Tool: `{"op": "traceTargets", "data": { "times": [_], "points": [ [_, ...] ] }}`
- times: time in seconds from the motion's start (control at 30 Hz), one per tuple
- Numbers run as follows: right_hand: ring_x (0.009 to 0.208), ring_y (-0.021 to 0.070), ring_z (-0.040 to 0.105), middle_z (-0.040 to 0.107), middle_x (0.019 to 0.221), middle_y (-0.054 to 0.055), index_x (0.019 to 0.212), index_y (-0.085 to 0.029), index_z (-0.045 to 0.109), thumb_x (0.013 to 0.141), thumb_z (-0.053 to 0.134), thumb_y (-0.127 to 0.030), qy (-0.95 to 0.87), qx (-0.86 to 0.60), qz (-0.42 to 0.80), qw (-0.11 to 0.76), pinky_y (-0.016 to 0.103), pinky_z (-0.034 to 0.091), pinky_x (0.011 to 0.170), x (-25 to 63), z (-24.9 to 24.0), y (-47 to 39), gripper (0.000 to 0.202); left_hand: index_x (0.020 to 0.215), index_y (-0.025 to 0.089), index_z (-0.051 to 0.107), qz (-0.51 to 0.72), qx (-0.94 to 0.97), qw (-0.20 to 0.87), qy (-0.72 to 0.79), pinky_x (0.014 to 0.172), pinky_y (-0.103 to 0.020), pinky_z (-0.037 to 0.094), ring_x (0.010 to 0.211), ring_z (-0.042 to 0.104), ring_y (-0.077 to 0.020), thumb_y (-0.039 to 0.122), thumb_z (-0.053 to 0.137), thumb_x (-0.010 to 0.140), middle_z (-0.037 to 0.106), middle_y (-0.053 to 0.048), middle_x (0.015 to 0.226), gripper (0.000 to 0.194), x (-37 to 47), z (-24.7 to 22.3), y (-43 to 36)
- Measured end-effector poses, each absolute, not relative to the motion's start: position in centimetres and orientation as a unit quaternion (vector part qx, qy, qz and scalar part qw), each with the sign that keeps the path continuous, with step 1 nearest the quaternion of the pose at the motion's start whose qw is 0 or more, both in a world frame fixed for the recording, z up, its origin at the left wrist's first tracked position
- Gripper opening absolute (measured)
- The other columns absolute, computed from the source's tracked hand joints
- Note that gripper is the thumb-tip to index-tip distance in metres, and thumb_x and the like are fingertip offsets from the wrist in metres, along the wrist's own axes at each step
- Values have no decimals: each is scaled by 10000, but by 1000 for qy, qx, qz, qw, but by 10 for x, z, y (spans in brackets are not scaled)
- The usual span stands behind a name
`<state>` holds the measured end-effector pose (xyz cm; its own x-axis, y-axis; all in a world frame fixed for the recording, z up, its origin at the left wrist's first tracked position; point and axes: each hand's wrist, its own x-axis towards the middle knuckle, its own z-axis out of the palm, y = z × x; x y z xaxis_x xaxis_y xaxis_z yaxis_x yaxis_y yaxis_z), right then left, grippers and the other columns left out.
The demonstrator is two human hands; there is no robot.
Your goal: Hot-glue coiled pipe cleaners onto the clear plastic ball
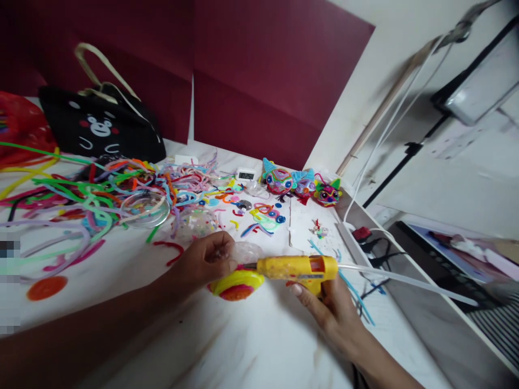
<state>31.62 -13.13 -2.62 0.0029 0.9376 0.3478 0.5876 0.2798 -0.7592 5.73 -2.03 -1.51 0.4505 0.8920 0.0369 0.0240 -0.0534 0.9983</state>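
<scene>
My left hand (pixel 211 259) is closed, its fingertips on a clear rounded plastic piece (pixel 248 252). Just below those fingers shows a rounded coil of yellow, pink and orange fuzzy strips (pixel 237 286); whether it is joined to the plastic is hidden. In my right hand (pixel 330 308) is a yellow hot glue gun (pixel 290 267), pointing left. Its nozzle meets the left fingertips beside a bit of pink, and a long translucent glue stick (pixel 409 278) sticks out of its back. Beyond the left hand lies a clear plastic dome (pixel 197 222) with colourful bits in or behind it.
Pipe cleaners (pixel 97 200) lie heaped at the left around a clear dish (pixel 146 209). A black bag (pixel 101 127) stands behind them. Decorated animal heads (pixel 279 179) sit at the back near a small digital clock (pixel 245 174). A power strip (pixel 367 246) runs along the right edge.
</scene>
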Motion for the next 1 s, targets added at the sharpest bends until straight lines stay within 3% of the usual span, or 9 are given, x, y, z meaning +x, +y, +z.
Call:
{"op": "traceTargets", "data": {
  "times": [0.23,0.4,0.5,1.0],
  "points": [
    [697,169,620,682,861,16,1085,-239,540,1001,605,-390,-677,-542,234,440,242,501,597,312,-22,-129,185,673,220,441,382,628,575,358,465,-208,233,540,301,-88,360,669,616,357,82,599,273,57,-24,-15],
    [616,150,539,639,767,-6,1031,-220,567,992,621,-405,-666,-573,219,424,243,442,534,313,-26,-128,197,676,220,444,390,635,568,349,467,-206,230,536,299,-89,352,677,612,360,85,581,275,57,-31,-11],
    [627,152,561,652,778,-3,1013,-220,562,991,619,-387,-671,-564,222,428,242,437,528,312,-24,-129,178,682,220,454,388,633,570,352,461,-206,228,534,294,-88,354,676,610,358,85,584,269,57,-30,-13],
    [681,175,617,686,857,19,1150,-227,527,1001,615,-369,-690,-549,204,425,265,503,599,315,-23,-130,223,659,218,465,394,629,565,361,461,-200,246,542,332,-90,338,658,594,386,75,595,237,58,-26,-15]
  ]
}}
